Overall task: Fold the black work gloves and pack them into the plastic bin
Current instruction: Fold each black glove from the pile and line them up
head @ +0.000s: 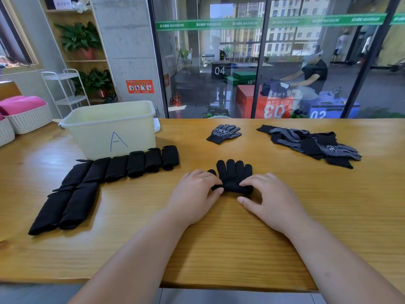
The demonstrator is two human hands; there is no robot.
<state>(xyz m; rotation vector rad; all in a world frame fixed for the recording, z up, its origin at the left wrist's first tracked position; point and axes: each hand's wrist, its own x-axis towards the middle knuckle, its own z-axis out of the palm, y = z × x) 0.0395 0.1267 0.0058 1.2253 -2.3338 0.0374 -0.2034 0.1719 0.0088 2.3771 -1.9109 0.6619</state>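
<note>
Our left hand [195,191] pinches the near, rolled-over cuff of a black glove [234,172] lying on the wooden table [219,249], fingers pointing away from us, while our right hand [269,194] curls its fingertips onto the same fold, thumb apart on the wood. To our left we see folded gloves [122,167] in rows just in front of the cream plastic bin [109,128] marked "A". Farther off lie a single dotted glove [224,133] and, to its right, a loose pile of gloves [311,143].
</note>
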